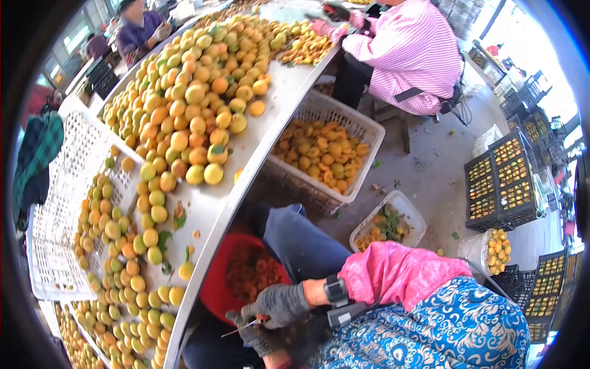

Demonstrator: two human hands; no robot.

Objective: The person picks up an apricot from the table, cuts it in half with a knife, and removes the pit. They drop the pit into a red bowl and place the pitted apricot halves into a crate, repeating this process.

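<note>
**Gloved hands with a knife over a red bucket**

Nearest, low in the scene, the right hand (279, 304) in a dark glove has its fingers closed around a small knife (241, 328), whose thin blade points left. Just below and touching it, the left hand (251, 335), also gloved, is curled. I cannot tell whether its fingers hold anything. Both hands hang over a red bucket (212, 289) with brownish scraps inside, which stands between the knees just right of the table (270, 117) edge.

To the left, the steel table runs from near to far. Apricots (190, 104), yellow, orange and some green, lie on it loosely at the near end and in a thick heap farther on, with a few leaves among them. A white crate (61, 184) rests tilted at the left edge, with fruit spilling from it.

Farther right, on the floor, a small tub (410, 215) holds fruit and leaves. Beyond it, half under the table, a white basket (362, 123) is filled with cut apricot halves. Black crates (498, 178) of fruit are stacked at the right.

At the far end a co-worker (409, 49) in a pink striped top sits at the table.
</note>
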